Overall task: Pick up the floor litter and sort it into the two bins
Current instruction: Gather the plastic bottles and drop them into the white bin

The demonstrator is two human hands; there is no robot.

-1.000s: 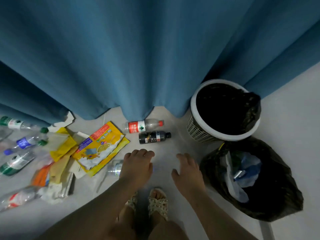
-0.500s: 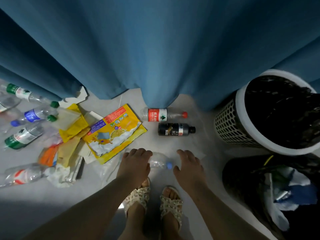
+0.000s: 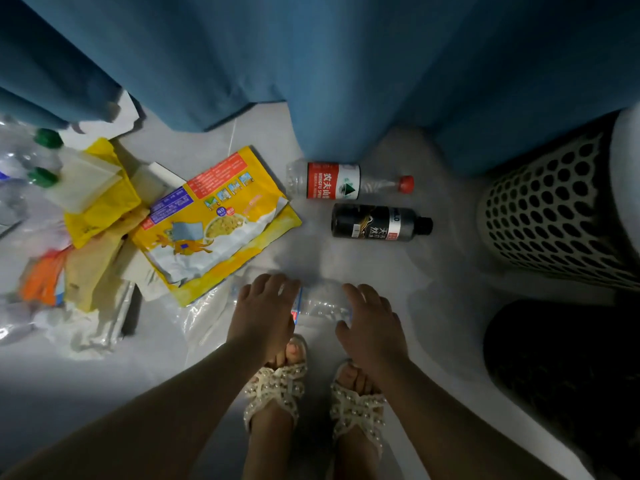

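Though half hidden under left hand, clear bottle.

Left hand and right hand now flank the clear bottle, perhaps touching.

Left hand and right hand reach down at either end of a clear bottle.

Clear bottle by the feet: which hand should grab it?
Probably the right hand: its thumb is beside the clear bottle, and the white basket and black bag are both on that side.
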